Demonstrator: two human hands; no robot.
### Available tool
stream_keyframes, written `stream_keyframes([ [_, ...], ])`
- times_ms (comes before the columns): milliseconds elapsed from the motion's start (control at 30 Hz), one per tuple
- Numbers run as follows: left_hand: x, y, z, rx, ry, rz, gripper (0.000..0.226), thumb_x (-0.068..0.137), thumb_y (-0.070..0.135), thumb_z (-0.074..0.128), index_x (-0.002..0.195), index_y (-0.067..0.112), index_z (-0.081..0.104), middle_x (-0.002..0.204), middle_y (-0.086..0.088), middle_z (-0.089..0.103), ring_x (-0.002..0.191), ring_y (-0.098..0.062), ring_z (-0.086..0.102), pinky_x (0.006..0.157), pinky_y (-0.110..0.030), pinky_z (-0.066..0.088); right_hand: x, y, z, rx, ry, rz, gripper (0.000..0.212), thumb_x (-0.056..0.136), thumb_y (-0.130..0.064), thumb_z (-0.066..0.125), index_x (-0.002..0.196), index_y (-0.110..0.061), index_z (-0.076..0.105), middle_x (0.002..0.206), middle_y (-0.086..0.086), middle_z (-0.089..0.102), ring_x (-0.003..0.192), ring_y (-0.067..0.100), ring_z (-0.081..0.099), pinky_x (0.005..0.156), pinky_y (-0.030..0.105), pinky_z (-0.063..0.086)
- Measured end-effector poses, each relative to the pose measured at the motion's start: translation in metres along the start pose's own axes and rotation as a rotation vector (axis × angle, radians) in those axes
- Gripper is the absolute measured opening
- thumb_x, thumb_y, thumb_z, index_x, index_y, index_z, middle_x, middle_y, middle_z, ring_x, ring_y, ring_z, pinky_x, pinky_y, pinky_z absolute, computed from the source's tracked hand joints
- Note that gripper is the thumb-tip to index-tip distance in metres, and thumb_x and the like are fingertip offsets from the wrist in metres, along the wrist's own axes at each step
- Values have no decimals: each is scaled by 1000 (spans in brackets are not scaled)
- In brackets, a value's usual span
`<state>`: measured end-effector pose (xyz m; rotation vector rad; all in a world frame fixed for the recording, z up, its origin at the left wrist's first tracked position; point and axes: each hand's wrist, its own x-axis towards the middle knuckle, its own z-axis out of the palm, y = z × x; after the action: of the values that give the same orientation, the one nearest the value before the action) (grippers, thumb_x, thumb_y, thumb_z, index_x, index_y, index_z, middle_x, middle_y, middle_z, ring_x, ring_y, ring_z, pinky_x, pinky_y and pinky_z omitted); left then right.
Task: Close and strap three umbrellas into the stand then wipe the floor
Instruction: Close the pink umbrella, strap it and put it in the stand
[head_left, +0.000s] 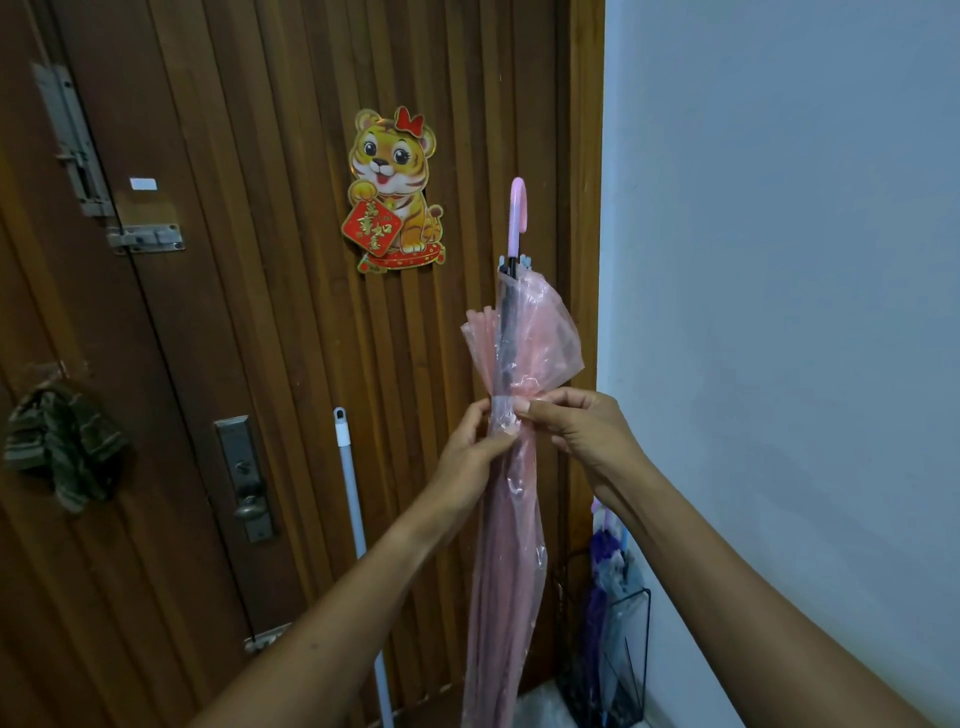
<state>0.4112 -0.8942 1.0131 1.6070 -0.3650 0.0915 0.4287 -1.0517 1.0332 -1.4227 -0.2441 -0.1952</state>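
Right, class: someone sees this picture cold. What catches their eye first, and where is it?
The pink umbrella, closed and held upright at centre, handle up, with the left hand and right hand pinching it midway. Next, the bright tiger decoration on the wooden door, up and to the left.

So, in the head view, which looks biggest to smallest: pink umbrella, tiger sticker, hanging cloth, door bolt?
1. pink umbrella, though it is nearest the camera.
2. tiger sticker and hanging cloth look alike; unranked.
3. door bolt.
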Motion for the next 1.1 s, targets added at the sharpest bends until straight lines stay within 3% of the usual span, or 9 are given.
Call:
stream_keyframes([
  [100, 1, -7, -5, 178, 84, 58, 72, 80, 34, 81, 144, 23, 48, 140, 0, 54, 127, -18, 54, 95, -32, 55, -1, 2, 1, -73, 3, -27, 17, 76, -18, 86, 82, -4, 77, 81, 4, 77, 72, 1, 72, 62, 12, 51],
  [233, -2, -9, -9, 140, 115, 88, 69, 85, 20, 78, 147, 15, 46, 141, 0, 58, 125, -10, 57, 89, -17, 55, -3, 4, 3, -198, -21, -46, 22, 76, -24, 86, 84, -6, 79, 82, 2, 78, 80, 4, 73, 71, 17, 50],
  [400, -6, -11, -10, 138, 168, 138, 59, 89, 16, 73, 144, 16, 51, 138, 1, 61, 126, -12, 58, 97, -31, 55, -5, -1, 6, -267, -101, -107, 14, 81, -23, 82, 85, -10, 79, 81, -2, 78, 81, 2, 73, 67, 9, 50],
  [600, -12, 0, -12, -68, 109, 143, 42, 96, 5, 61, 137, 12, 57, 124, -2, 70, 114, -14, 68, 93, -34, 58, -4, -7, 8, -249, -108, -140, 10, 84, -16, 80, 88, -7, 80, 85, 2, 78, 81, 3, 73, 69, 9, 53],
  [900, -9, 1, -22, -199, -37, 3, 42, 99, 10, 57, 141, 14, 54, 123, -5, 70, 112, -20, 68, 86, -32, 58, -10, -7, 7, -254, -79, -152, 6, 86, -20, 78, 91, -20, 81, 85, -9, 78, 85, 2, 74, 68, 12, 55],
  [1100, -11, -2, -18, -144, -54, 23, 44, 95, 17, 64, 139, 20, 57, 129, -3, 66, 118, -21, 65, 94, -41, 56, -10, -6, 7, -217, -35, -164, 11, 85, -16, 79, 96, -15, 82, 87, -6, 79, 85, 2, 74, 66, 10, 54],
])
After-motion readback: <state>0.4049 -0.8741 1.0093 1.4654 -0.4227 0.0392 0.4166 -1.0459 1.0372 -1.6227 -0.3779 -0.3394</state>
